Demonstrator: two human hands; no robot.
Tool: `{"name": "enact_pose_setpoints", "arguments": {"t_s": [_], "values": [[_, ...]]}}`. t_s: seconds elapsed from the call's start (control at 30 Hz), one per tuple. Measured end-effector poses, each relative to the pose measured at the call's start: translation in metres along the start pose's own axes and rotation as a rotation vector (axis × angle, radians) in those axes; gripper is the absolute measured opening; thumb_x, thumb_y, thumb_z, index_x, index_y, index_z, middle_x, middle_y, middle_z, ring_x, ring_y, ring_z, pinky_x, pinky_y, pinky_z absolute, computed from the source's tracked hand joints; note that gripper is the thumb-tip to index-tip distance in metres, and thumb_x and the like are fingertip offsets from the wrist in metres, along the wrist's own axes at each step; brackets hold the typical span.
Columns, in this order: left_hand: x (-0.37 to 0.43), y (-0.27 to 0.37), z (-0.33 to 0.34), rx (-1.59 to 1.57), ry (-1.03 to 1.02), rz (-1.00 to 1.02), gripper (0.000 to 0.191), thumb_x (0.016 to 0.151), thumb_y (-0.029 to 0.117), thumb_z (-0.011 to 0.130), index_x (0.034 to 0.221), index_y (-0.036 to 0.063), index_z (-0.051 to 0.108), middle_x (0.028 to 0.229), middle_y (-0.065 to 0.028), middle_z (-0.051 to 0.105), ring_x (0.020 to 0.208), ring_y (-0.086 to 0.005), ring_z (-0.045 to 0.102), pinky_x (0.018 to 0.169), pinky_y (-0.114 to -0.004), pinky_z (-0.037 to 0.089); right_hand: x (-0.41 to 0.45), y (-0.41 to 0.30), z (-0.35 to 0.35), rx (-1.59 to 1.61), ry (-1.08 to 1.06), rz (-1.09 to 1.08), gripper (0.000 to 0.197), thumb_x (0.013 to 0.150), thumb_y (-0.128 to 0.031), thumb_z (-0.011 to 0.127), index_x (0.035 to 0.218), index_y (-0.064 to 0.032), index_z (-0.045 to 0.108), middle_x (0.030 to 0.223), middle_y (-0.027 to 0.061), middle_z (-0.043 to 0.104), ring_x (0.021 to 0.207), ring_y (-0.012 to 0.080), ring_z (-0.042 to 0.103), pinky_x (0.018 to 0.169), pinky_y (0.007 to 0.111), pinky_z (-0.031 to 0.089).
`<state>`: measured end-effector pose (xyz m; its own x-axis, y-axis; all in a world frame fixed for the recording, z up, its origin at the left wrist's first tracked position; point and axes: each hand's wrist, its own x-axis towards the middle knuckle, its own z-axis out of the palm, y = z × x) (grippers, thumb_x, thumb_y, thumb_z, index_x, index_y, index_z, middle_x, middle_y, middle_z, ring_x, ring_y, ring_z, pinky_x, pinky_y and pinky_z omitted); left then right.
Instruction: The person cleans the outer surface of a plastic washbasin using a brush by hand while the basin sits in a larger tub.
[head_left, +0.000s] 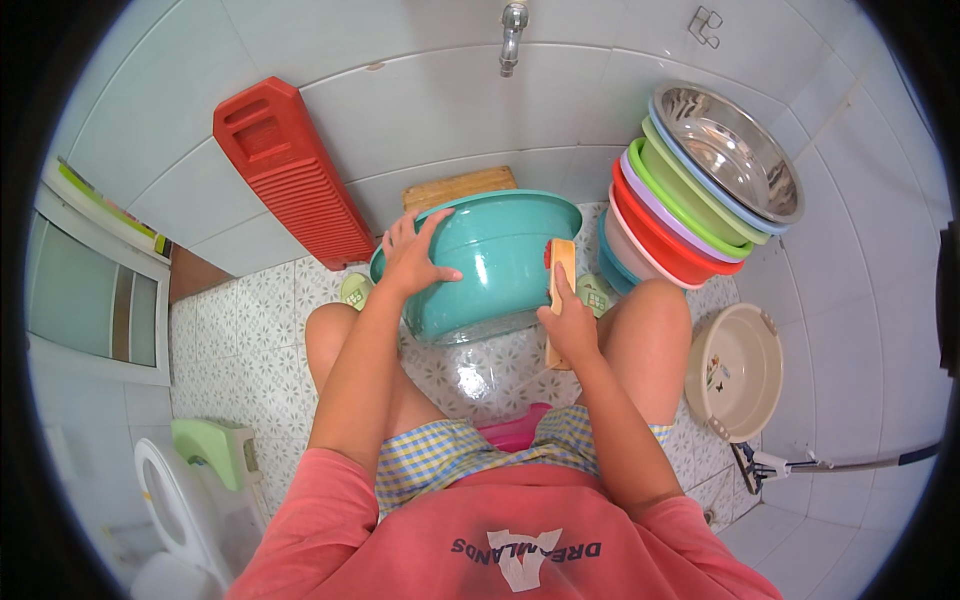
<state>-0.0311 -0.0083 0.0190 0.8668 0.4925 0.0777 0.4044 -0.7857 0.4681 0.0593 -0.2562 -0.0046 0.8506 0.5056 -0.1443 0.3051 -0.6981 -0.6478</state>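
Note:
A teal plastic basin (502, 277) is tipped on its side on the wet tiled floor between my knees, its outer wall facing me. My left hand (416, 255) grips it at the upper left, fingers over the rim and thumb spread on the outside. In my right hand (570, 322) is a scrubbing brush (562, 259) with a pale wooden back. Its red bristles face the basin's right side; whether they touch the wall I cannot tell. Under me shows part of a pink plastic seat (517, 431).
A red plastic washboard (300, 180) leans on the wall at left, a wooden board (457, 187) behind the basin. At right stand stacked basins (675, 195), a beige basin (739, 371) and a squeegee mop (757, 461). A tap (511, 41) hangs above; a toilet (176, 502) is lower left.

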Motion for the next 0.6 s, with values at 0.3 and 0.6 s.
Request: {"name": "enact_pose_setpoints", "arguments": {"t_s": [0.3, 0.6], "values": [[-0.002, 0.005, -0.001, 0.058, -0.014, 0.041, 0.099, 0.046, 0.034, 0.087, 0.133, 0.0348, 0.040, 0.133, -0.0158, 0.035, 0.124, -0.0363, 0.031, 0.104, -0.050, 0.021, -0.031, -0.042, 0.016, -0.043, -0.152, -0.243, 0.080, 0.072, -0.022, 0.060, 0.144, -0.0291, 0.025, 0.070, 0.0230, 0.061, 0.068, 0.0413, 0.061, 0.068, 0.049, 0.049], [-0.001, 0.006, 0.003, 0.052, 0.021, 0.098, 0.099, 0.046, 0.037, 0.087, 0.133, 0.0338, 0.040, 0.130, -0.0150, 0.038, 0.123, -0.0356, 0.032, 0.104, -0.050, 0.021, -0.024, -0.041, 0.012, -0.154, -0.171, -0.188, 0.082, 0.073, -0.024, 0.060, 0.144, -0.0349, 0.021, 0.074, 0.0228, 0.063, 0.069, 0.0406, 0.062, 0.067, 0.051, 0.050]]}}
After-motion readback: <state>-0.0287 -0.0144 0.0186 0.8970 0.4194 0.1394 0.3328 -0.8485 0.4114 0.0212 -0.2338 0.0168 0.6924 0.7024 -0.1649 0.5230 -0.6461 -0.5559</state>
